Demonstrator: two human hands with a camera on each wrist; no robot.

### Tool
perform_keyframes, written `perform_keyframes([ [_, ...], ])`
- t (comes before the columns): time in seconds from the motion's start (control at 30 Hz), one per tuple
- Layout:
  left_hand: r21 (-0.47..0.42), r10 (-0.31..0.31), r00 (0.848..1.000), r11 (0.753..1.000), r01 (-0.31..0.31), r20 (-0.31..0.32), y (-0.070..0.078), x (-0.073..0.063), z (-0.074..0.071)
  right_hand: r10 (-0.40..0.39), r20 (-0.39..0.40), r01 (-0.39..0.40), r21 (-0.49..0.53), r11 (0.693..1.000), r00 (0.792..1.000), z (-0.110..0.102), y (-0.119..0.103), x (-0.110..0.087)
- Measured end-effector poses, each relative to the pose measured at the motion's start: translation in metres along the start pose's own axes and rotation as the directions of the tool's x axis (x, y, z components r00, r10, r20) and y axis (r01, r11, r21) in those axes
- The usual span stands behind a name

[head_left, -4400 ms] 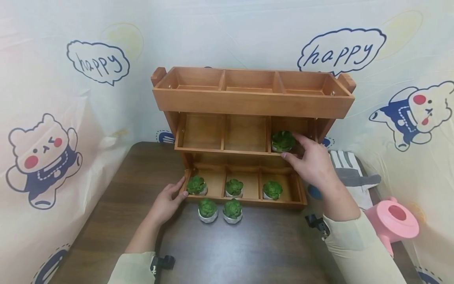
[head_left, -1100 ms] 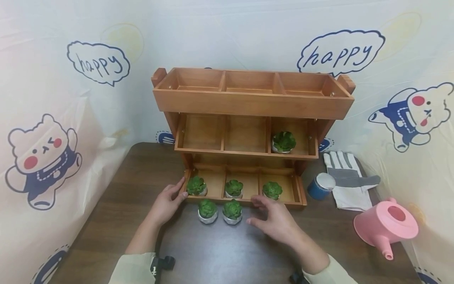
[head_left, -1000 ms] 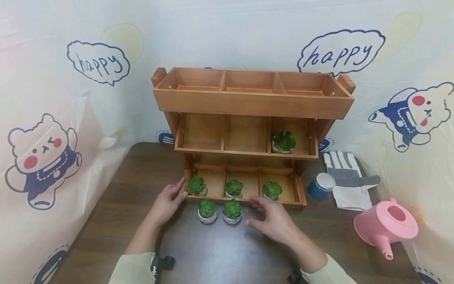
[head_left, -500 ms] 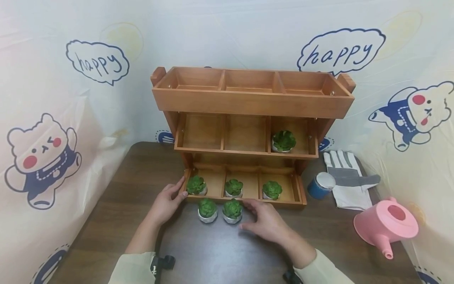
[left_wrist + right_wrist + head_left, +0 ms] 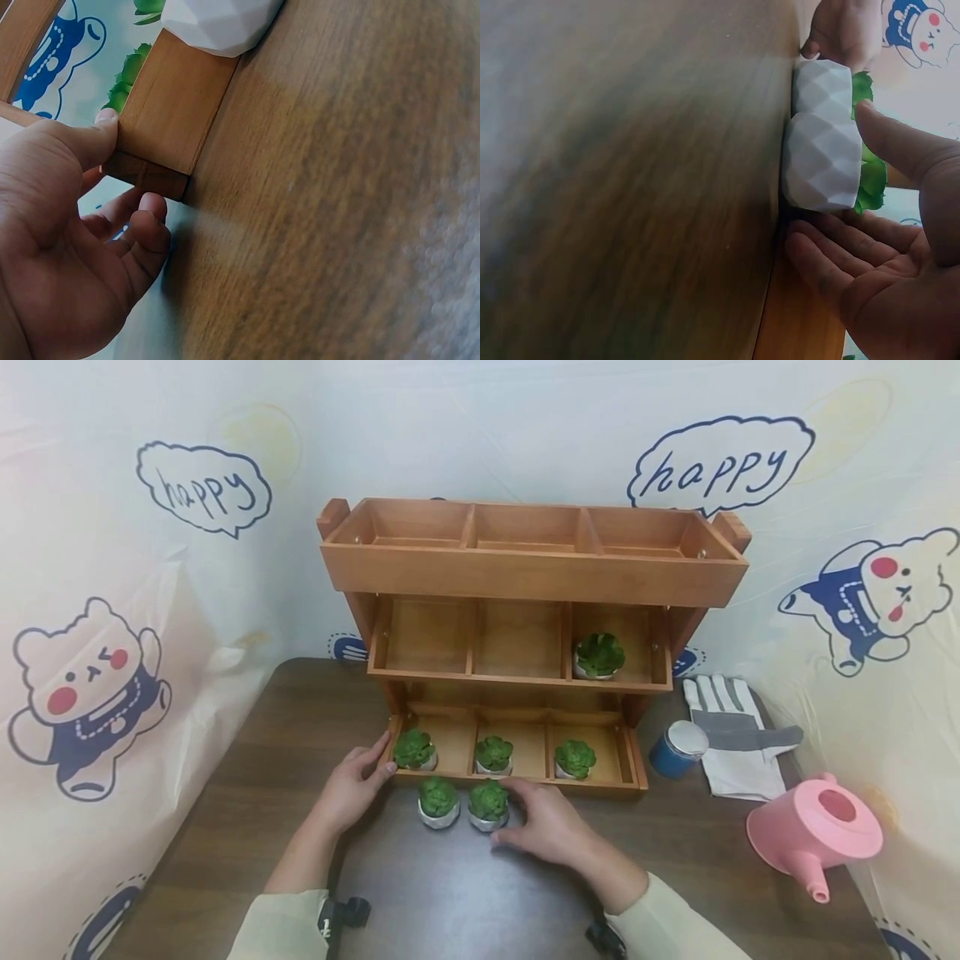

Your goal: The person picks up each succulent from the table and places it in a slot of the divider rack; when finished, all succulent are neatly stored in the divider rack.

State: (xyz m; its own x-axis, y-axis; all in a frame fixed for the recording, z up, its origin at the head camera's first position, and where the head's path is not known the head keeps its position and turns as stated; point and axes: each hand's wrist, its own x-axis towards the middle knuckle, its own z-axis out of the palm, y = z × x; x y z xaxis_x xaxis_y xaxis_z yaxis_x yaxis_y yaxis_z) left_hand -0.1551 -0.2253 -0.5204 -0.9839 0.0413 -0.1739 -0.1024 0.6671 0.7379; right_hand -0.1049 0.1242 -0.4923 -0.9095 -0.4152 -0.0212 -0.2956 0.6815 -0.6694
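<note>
At its lower left corner, a three-tiered wooden planter shelf (image 5: 532, 575) is held by my left hand (image 5: 351, 789). The thumb lies at the bottom tray's front corner and the fingers curl round its end (image 5: 154, 176). My right hand (image 5: 551, 822) is around the right side of a potted succulent (image 5: 488, 803) on the table, thumb in front and fingers behind. In the right wrist view the fingers (image 5: 847, 255) are fairly straight beside its faceted white pot (image 5: 823, 163); contact is unclear. Another potted succulent (image 5: 438, 802) stands just left of it.
Potted succulents sit in the bottom tray's left (image 5: 414, 750), middle (image 5: 494, 755) and right (image 5: 575, 760) compartments. Another (image 5: 599, 655) is in the middle tier's right compartment. A blue can (image 5: 678, 750), a glove (image 5: 742, 739) and a pink watering can (image 5: 813, 831) stand on the right.
My right hand has left the succulent in the middle tier and come down and left to the right-hand succulent on the table. My left hand has stayed at the shelf corner.
</note>
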Motion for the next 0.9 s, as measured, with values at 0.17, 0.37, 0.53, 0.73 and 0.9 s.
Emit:
perform_keyframes([
  [0.17,0.001,-0.006,1.000,1.000,0.006,0.006,0.000,0.000,-0.001,-0.013,0.022,0.014,-0.008,1.000,1.000,0.003,-0.005,0.006],
  [0.37,-0.003,0.002,1.000,1.000,-0.002,0.000,0.000,-0.001,-0.001,-0.028,0.044,0.030,-0.024,0.999,0.999,0.010,-0.011,0.012],
  [0.53,-0.003,0.011,1.000,1.000,-0.011,-0.002,-0.001,-0.001,0.000,-0.031,0.054,0.032,-0.030,0.999,0.998,0.014,-0.013,0.014],
  [0.73,-0.005,0.011,1.000,1.000,-0.011,-0.004,0.001,-0.002,0.000,-0.041,0.035,0.041,-0.023,0.999,0.999,0.016,-0.012,0.012],
  [0.9,-0.006,0.010,1.000,1.000,-0.010,-0.003,0.002,-0.002,-0.001,-0.036,0.028,0.036,-0.012,0.999,0.999,0.014,-0.012,0.007],
])
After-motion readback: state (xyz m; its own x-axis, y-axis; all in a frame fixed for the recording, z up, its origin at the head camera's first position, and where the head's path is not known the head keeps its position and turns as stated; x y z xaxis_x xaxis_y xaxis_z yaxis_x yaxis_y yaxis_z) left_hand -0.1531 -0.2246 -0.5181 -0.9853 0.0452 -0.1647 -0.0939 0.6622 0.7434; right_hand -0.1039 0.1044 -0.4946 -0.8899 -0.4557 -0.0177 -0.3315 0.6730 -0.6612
